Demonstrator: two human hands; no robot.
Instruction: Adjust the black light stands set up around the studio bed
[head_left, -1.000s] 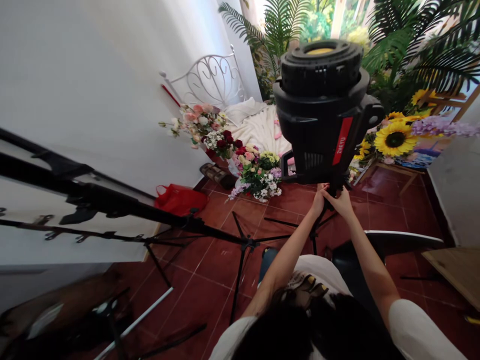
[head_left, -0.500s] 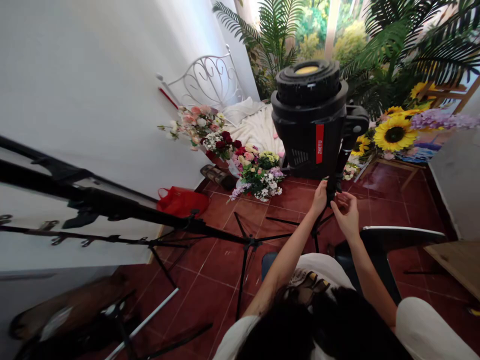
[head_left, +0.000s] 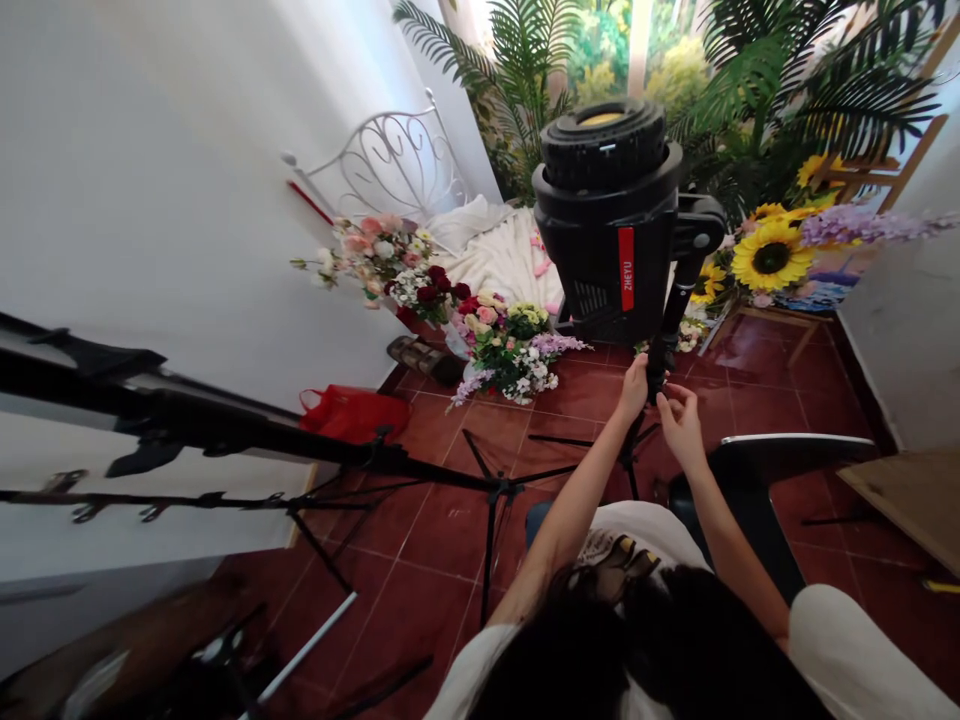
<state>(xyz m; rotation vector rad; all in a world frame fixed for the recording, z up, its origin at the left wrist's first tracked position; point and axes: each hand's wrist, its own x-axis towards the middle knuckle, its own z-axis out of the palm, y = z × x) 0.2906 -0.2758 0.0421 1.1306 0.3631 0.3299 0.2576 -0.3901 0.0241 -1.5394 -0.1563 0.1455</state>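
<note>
A black studio light (head_left: 604, 230) with a red label reading ZHEYU is mounted on top of a black light stand (head_left: 628, 455). Its yellow front disc faces upward. My left hand (head_left: 634, 388) is wrapped round the upper part of the stand, just below the lamp. On the other side of the pole, my right hand (head_left: 682, 422) has its thumb and bent fingers closed at the stand's collar. Whatever small part lies between those right fingertips is hidden.
Other black stands (head_left: 491, 490) spread their legs over the red tiled floor (head_left: 427, 540). A long black pole (head_left: 225, 425) crosses the left side. Artificial flowers (head_left: 517, 350) and a white bed (head_left: 495, 250) lie beyond; a black chair (head_left: 742, 500) is at right.
The view has shifted slightly, so the background sits a little further left. The lamp and both hands have moved slightly left in view; both hands stay at the stand.
</note>
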